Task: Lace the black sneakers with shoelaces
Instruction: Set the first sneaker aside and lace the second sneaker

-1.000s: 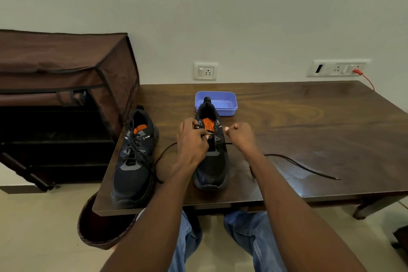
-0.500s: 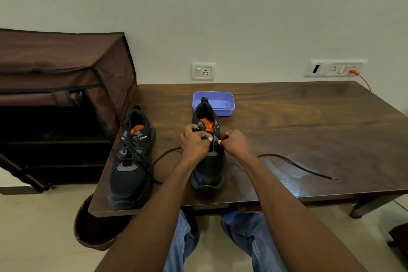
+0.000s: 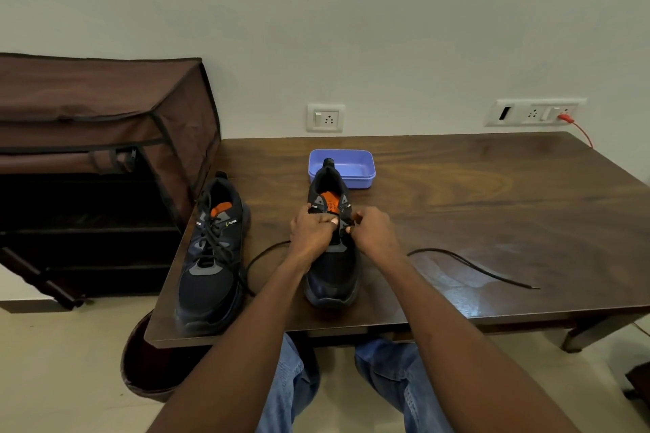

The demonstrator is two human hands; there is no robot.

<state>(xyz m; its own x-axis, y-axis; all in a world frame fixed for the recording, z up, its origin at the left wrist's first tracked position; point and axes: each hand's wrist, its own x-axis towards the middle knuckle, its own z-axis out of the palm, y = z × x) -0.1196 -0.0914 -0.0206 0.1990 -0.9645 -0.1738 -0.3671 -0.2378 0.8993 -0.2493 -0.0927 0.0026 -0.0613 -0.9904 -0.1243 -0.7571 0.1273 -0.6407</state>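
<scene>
From the head camera, a black sneaker with an orange tongue [image 3: 330, 257] stands toe-forward mid-front on the dark wooden counter [image 3: 492, 214]. Both hands meet over its eyelets: the left hand [image 3: 311, 234] and right hand [image 3: 373, 232] have fingers curled, each grip pinching the thin black shoelace [image 3: 471, 264], whose ends trail across the counter on both sides. A second, laced black sneaker [image 3: 211, 253] sits left. A shallow blue plastic tray [image 3: 355, 165] lies just behind.

Both hands cover the sneaker [image 3: 330, 278] eyelets; lace [image 3: 471, 265] grip there too small to tell. Worktop [image 3: 492, 221] right edge cut off. Rack [image 3: 88, 151] cut off left.
</scene>
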